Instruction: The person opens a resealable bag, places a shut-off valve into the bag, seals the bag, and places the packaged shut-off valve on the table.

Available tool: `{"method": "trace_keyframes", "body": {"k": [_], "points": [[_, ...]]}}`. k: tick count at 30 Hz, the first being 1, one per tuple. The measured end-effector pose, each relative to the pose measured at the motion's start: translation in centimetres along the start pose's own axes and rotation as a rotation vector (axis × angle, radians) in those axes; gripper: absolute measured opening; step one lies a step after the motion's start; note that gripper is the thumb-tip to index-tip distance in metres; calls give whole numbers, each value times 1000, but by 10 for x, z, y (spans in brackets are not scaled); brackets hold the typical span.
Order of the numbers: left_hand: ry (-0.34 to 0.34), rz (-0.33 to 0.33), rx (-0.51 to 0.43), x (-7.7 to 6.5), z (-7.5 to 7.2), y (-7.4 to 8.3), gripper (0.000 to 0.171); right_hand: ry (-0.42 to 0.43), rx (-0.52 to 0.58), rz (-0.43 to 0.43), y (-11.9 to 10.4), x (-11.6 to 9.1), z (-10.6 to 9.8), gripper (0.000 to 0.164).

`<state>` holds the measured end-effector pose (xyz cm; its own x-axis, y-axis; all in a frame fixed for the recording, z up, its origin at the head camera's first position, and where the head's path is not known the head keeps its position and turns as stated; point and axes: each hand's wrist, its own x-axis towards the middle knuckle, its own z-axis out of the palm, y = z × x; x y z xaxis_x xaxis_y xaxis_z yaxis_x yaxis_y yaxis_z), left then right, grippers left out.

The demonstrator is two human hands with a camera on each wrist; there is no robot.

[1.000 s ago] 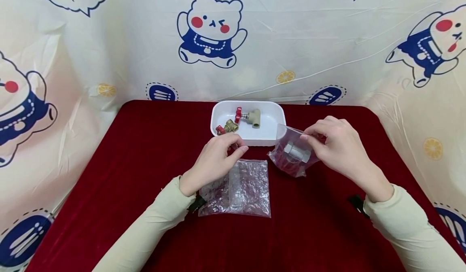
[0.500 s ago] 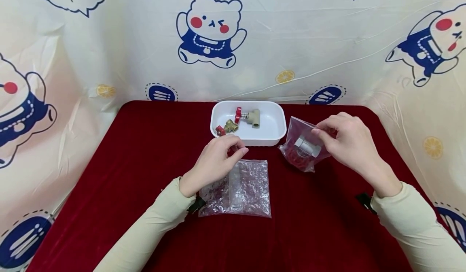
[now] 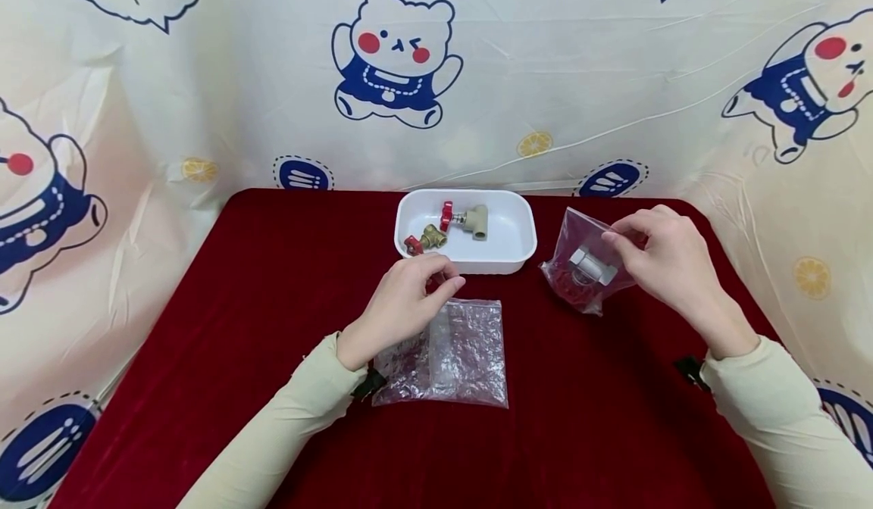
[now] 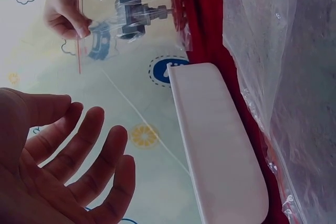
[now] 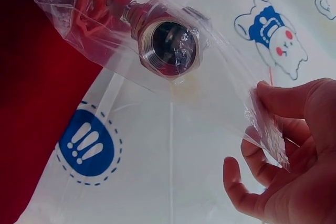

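Observation:
My right hand (image 3: 671, 259) pinches the top edge of a clear zip bag (image 3: 567, 235) between thumb and fingers, right of the white tray. Inside the bag is a silver gate valve (image 3: 592, 266) with a red handwheel (image 5: 97, 6) at the bottom; its threaded opening shows in the right wrist view. My left hand (image 3: 402, 297) holds nothing, its fingers loosely bent above a second clear bag (image 3: 470, 354) that lies flat on the red cloth. The left wrist view shows the left fingers (image 4: 94, 177) apart, with thumb close to index fingertip.
The white tray (image 3: 491, 266) stands at the back of the red-covered table (image 3: 273, 266). In it lie a grey-green valve (image 3: 475, 221) with a red handle and a small brass valve (image 3: 433, 236), also red-handled. A printed curtain (image 3: 546, 62) hangs behind and at both sides.
My right hand has moved right and slightly away from me, carrying the bag with the gate valve from the tray's corner to beside it. The left hand has stayed in place.

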<state>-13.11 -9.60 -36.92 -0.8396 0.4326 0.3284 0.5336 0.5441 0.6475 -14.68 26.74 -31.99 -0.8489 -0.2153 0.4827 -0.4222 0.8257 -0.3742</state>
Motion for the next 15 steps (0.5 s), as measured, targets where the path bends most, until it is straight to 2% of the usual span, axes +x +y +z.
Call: {"method": "trace_keyframes", "body": {"k": [8,15], "points": [[4,5,-4,-1,0,0,9,17,-30,44,16,4,0,6],[6,11,1,-2,-1,1,8,27,-55,82,29,5,-3,12]]}}
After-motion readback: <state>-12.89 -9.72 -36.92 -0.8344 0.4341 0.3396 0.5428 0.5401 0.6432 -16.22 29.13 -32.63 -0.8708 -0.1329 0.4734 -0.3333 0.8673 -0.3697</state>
